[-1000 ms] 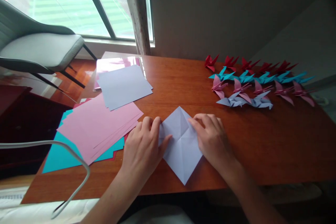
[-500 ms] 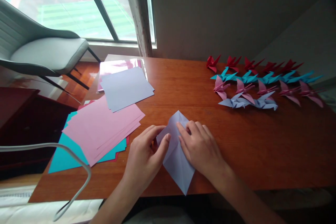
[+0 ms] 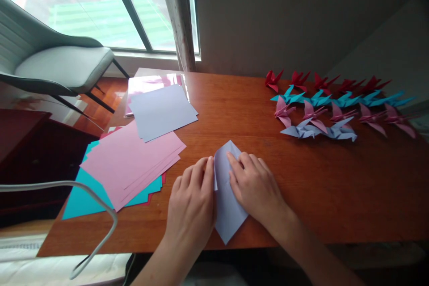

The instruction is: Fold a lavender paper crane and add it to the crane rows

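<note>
A pale lavender sheet of origami paper (image 3: pixel 228 214), creased and folded into a narrow diamond, lies near the table's front edge. Along its left edge my left hand (image 3: pixel 192 194) rests with fingers closed together, gripping the folded side; the fingertips at that edge are partly hidden. From the right, my right hand (image 3: pixel 254 183) bears down on the paper, index finger stretched toward its upper corner and the other fingers curled. Folded paper cranes stand in rows at the far right: red (image 3: pixel 323 82), turquoise (image 3: pixel 320 98), pink (image 3: pixel 313 115) and lavender (image 3: pixel 303 129).
Left of my hands are fanned pink sheets (image 3: pixel 134 161) over turquoise sheets (image 3: pixel 85 201), with red ones showing beneath. Lavender sheets (image 3: pixel 162 111) lie on a shiny plastic packet (image 3: pixel 147 82). A white cable-like tube (image 3: pixel 110 214) curves in front. A chair (image 3: pixel 63 65) stands by the window.
My left hand has turned over, its thumb no longer showing on top, and the paper's left side is now folded inward, making the diamond narrower. My right hand stays nearly in place.
</note>
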Action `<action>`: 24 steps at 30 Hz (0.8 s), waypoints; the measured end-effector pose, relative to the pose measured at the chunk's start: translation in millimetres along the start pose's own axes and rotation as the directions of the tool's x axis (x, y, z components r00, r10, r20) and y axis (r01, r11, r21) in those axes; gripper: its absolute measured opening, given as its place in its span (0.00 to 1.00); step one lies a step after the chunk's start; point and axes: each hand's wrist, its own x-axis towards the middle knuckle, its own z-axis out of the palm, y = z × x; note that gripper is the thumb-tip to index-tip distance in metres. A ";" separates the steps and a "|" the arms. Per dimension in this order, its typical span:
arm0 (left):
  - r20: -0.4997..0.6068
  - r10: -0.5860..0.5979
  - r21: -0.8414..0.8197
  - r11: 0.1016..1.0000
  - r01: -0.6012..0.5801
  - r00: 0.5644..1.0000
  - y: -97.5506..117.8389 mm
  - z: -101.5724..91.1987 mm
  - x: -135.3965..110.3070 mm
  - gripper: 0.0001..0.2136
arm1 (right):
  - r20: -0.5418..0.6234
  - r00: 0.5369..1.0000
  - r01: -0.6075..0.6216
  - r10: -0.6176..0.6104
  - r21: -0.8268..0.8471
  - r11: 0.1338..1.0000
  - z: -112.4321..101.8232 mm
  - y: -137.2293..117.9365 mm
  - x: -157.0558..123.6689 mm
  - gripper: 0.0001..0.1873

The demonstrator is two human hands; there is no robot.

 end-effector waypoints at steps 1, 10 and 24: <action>-0.003 0.026 0.016 1.000 -0.026 1.000 3.5 1.9 -0.8 0.25 | 0.000 1.000 -0.004 0.004 -0.001 1.000 0.1 0.0 0.9 0.23; 0.056 0.150 -0.052 0.988 -0.147 0.987 14.3 8.4 -4.2 0.32 | 0.060 0.998 -0.020 0.018 0.036 0.999 -2.9 4.3 9.9 0.24; 0.178 0.400 -0.079 0.917 -0.392 0.899 -19.6 3.1 0.1 0.42 | 0.047 0.998 -0.033 0.032 0.014 0.999 -1.1 2.3 10.4 0.25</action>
